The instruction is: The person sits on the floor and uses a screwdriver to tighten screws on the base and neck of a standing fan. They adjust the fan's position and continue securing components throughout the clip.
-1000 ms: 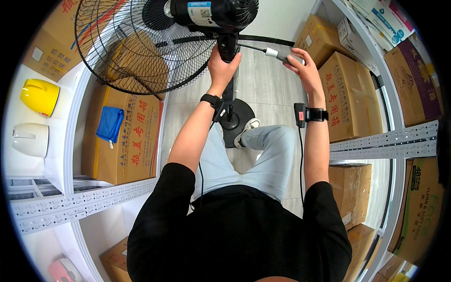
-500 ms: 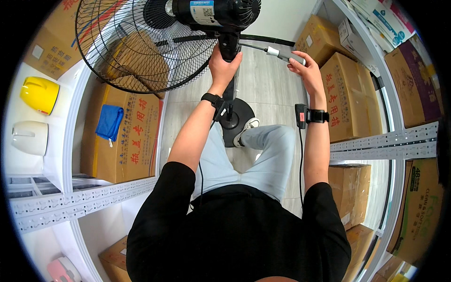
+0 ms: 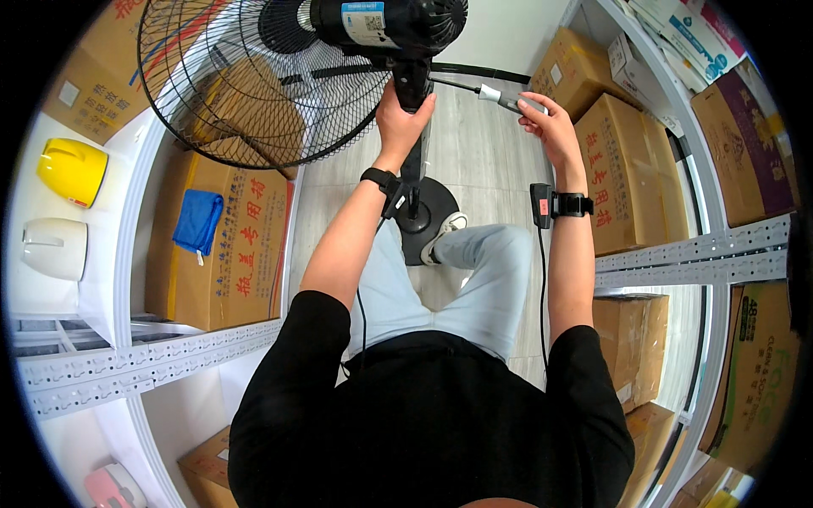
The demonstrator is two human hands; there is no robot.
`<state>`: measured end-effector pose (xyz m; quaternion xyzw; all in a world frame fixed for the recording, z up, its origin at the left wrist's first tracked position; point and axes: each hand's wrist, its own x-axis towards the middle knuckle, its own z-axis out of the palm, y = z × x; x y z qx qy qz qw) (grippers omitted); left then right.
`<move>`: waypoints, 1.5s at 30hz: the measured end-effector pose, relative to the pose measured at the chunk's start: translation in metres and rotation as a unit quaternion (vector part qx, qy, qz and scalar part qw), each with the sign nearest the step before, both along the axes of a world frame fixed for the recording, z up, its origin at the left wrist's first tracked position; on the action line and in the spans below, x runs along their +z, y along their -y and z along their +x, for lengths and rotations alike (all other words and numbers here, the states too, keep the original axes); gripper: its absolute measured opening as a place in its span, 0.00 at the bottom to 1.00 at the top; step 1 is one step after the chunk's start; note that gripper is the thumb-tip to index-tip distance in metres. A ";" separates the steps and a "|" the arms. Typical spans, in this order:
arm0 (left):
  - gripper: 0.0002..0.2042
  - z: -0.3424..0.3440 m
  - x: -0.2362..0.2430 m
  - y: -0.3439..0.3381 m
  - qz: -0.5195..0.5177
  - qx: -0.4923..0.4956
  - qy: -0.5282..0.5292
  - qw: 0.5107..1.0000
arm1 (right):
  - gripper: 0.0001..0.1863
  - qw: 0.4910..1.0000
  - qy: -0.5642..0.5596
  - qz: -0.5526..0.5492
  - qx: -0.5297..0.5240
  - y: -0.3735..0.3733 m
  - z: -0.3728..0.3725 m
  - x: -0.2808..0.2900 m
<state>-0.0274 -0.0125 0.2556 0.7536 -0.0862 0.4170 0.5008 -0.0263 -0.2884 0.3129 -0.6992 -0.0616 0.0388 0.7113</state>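
A black pedestal fan (image 3: 385, 24) stands ahead of me, its wire cage to the left and its round base (image 3: 423, 207) on the floor beside my shoe. My left hand (image 3: 401, 127) wraps the fan's neck just below the motor housing. At the right, my right hand (image 3: 548, 127) holds the grey handle of a screwdriver (image 3: 495, 96) with its fingertips. The screwdriver lies nearly level, and its dark shaft points left to the side of the neck. Its tip meets the neck there; the screw or hole itself is too small to make out.
On the left, a shelf holds cardboard boxes (image 3: 224, 245), a folded blue cloth (image 3: 198, 222), a yellow kettle (image 3: 72, 172) and a white kettle (image 3: 55, 248). More boxes (image 3: 627, 173) line the right shelf. Black cables (image 3: 543, 296) hang from both wrist devices.
The fingers of my right hand have shifted slightly on the screwdriver handle, moving a little to the left. My left hand and the fan stay almost still.
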 end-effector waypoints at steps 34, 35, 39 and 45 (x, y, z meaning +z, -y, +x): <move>0.31 0.001 -0.014 -0.016 -0.255 -0.299 -0.152 0.907 | 0.17 0.991 0.122 0.026 -0.053 -0.019 -0.075 -0.118; 0.31 0.001 -0.015 -0.016 -0.254 -0.299 -0.151 0.907 | 0.17 0.986 0.157 0.011 -0.047 -0.017 -0.074 -0.120; 0.29 -0.001 -0.012 -0.017 -0.246 -0.301 -0.148 0.909 | 0.16 0.993 0.115 0.005 -0.030 -0.015 -0.074 -0.121; 0.29 -0.001 -0.013 -0.016 -0.259 -0.298 -0.154 0.906 | 0.15 0.997 0.071 -0.021 -0.037 -0.013 -0.078 -0.118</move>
